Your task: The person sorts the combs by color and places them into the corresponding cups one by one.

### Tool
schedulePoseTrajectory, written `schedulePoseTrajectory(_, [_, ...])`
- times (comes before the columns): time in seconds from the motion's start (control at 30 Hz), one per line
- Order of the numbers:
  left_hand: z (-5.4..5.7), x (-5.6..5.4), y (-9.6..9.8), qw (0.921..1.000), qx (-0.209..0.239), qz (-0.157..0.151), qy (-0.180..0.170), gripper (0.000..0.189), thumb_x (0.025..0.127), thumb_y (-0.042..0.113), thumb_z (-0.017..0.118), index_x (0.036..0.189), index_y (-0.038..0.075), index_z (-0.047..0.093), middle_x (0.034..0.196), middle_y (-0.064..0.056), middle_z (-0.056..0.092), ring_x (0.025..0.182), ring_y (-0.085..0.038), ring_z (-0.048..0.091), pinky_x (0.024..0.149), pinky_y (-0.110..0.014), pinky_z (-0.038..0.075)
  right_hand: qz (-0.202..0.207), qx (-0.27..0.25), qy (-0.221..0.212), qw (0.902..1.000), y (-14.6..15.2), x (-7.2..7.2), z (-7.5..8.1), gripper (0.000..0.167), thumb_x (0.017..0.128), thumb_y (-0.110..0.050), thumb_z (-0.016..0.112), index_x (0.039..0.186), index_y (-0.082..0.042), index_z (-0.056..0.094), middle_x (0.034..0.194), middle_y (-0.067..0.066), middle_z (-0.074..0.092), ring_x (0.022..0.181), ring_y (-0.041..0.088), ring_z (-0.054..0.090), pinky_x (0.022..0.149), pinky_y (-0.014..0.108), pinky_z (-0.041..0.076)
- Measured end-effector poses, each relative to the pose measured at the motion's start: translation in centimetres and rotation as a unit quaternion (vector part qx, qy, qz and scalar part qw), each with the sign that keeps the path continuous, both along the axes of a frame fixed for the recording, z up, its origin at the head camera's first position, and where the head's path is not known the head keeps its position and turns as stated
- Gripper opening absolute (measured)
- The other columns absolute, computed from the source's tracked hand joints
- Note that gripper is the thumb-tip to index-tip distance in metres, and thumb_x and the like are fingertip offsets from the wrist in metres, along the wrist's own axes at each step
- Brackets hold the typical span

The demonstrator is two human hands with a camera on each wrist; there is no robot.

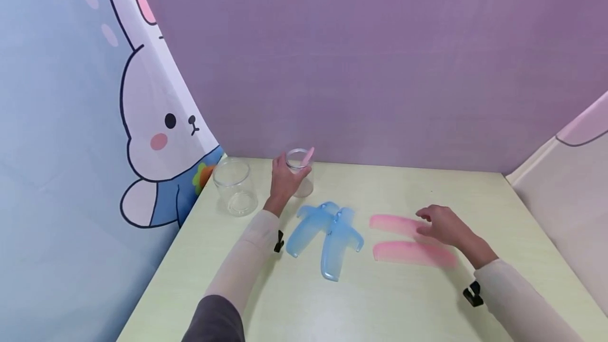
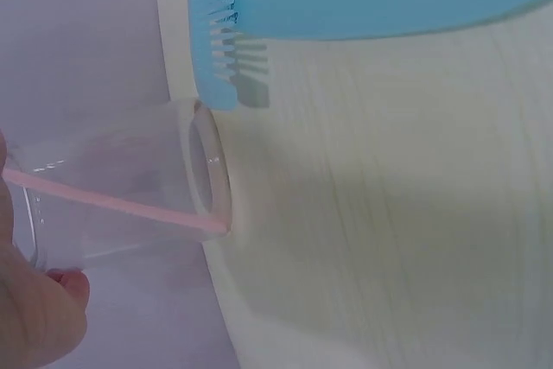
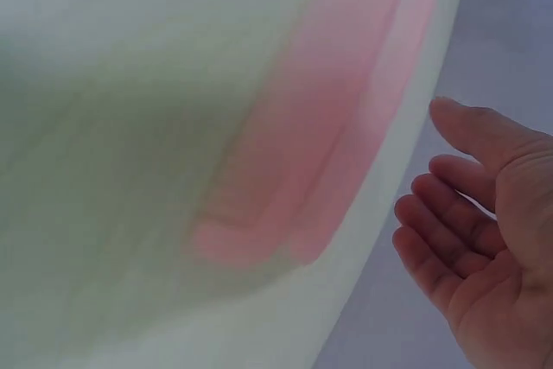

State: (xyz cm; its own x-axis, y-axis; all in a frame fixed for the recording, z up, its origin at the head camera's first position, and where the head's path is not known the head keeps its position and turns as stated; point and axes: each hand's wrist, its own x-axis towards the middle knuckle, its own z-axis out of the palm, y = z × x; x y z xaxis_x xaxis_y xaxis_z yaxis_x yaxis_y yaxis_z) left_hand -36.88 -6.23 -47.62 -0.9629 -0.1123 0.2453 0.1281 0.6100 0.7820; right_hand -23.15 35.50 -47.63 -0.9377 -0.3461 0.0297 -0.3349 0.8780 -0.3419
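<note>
My left hand (image 1: 283,179) grips a clear cup (image 1: 305,189) near its rim. A pink comb (image 1: 308,156) leans inside this cup; in the left wrist view the slim pink comb (image 2: 121,205) slants down to the base. On the right, my right hand (image 1: 444,225) hovers above two pink combs, a far one (image 1: 391,222) and a near one (image 1: 404,252), lying roughly parallel on the table. In the right wrist view the right hand (image 3: 484,239) has loosely bent fingers with nothing between them.
Another, wider clear cup (image 1: 236,189) stands left of my left hand. Blue combs (image 1: 337,247) lie overlapping in the middle of the pale table (image 1: 380,305). A purple backdrop (image 1: 361,67) rises behind, and a rabbit-print cloth (image 1: 157,94) borders the left side.
</note>
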Motion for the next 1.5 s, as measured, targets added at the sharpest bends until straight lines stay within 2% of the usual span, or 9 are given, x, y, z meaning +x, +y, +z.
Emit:
schedulePoseTrajectory(0.17, [-0.1,0.1,-0.2,1.0000,0.001,0.007,0.002,0.091,0.084,0.047,0.080,0.153,0.005,0.038,0.146,-0.020,0.046,0.130,-0.036,0.054,0.107,-0.050,0.050,-0.004,0.006,-0.007,1.0000,1.5,1.0,-0.5,0.043,0.078,-0.012,0.081,0.114,0.009,0.070,0.101,0.019,0.072,0.088,0.032,0.069,0.078,0.048,0.058])
schedulePoseTrajectory(0.33, [-0.3,0.3,-0.2,1.0000,0.001,0.005,0.006,0.090,0.085,0.047,0.079,0.153,0.005,0.038,0.145,-0.019,0.046,0.127,-0.036,0.056,0.106,-0.050,0.051,-0.016,0.022,-0.029,0.9992,2.7,1.8,-1.3,0.045,0.077,-0.015,0.084,0.112,0.009,0.070,0.101,0.019,0.071,0.089,0.033,0.069,0.080,0.050,0.058])
schedulePoseTrajectory(0.5, [-0.5,0.4,-0.1,0.9999,-0.009,0.005,0.011,0.088,0.085,0.047,0.079,0.152,0.006,0.039,0.145,-0.018,0.046,0.127,-0.035,0.056,0.107,-0.049,0.051,-0.016,0.031,-0.021,0.9992,3.2,2.3,-2.0,0.042,0.077,-0.014,0.084,0.110,0.008,0.071,0.099,0.018,0.072,0.088,0.031,0.068,0.079,0.049,0.058])
schedulePoseTrajectory(0.7, [-0.5,0.7,-0.3,0.9999,-0.005,-0.001,0.013,0.088,0.085,0.045,0.080,0.151,0.004,0.039,0.144,-0.019,0.046,0.126,-0.036,0.057,0.106,-0.050,0.051,-0.017,0.029,-0.028,0.9991,3.4,2.6,-2.4,0.042,0.076,-0.015,0.084,0.109,0.008,0.071,0.095,0.013,0.072,0.082,0.022,0.064,0.074,0.040,0.056])
schedulePoseTrajectory(0.9, [-0.6,0.8,-0.4,0.9999,-0.005,-0.004,0.015,0.087,0.086,0.045,0.079,0.151,0.004,0.039,0.145,-0.019,0.045,0.127,-0.036,0.056,0.108,-0.050,0.050,-0.033,-0.007,-0.042,0.9985,3.9,2.9,-3.1,0.044,0.077,-0.019,0.086,0.111,0.005,0.071,0.088,0.004,0.064,0.077,0.013,0.054,0.067,0.028,0.048])
schedulePoseTrajectory(1.13, [-0.6,0.8,-0.6,0.9998,-0.003,-0.007,0.016,0.088,0.086,0.045,0.079,0.152,0.003,0.038,0.146,-0.019,0.045,0.128,-0.036,0.055,0.109,-0.049,0.049,-0.032,-0.018,-0.016,0.9992,4.2,3.2,-3.9,0.034,0.077,-0.022,0.086,0.102,-0.003,0.073,0.080,-0.004,0.058,0.072,0.004,0.045,0.063,0.022,0.041])
schedulePoseTrajectory(1.33, [-0.6,0.9,-0.7,0.9998,-0.002,-0.012,0.016,0.088,0.086,0.046,0.080,0.151,0.003,0.039,0.146,-0.019,0.045,0.129,-0.036,0.055,0.110,-0.049,0.048,-0.034,-0.020,0.009,0.9992,4.3,3.2,-4.2,0.038,0.075,-0.024,0.086,0.101,0.000,0.073,0.080,-0.005,0.062,0.070,0.001,0.048,0.064,0.022,0.046])
schedulePoseTrajectory(1.5, [-0.5,0.9,-0.8,0.9998,-0.004,-0.014,0.010,0.088,0.086,0.047,0.079,0.152,0.005,0.039,0.147,-0.019,0.044,0.130,-0.036,0.054,0.110,-0.048,0.048,-0.053,-0.025,0.008,0.9982,4.4,3.3,-4.6,0.042,0.077,-0.027,0.086,0.104,0.002,0.072,0.081,-0.005,0.064,0.071,0.001,0.049,0.064,0.023,0.047])
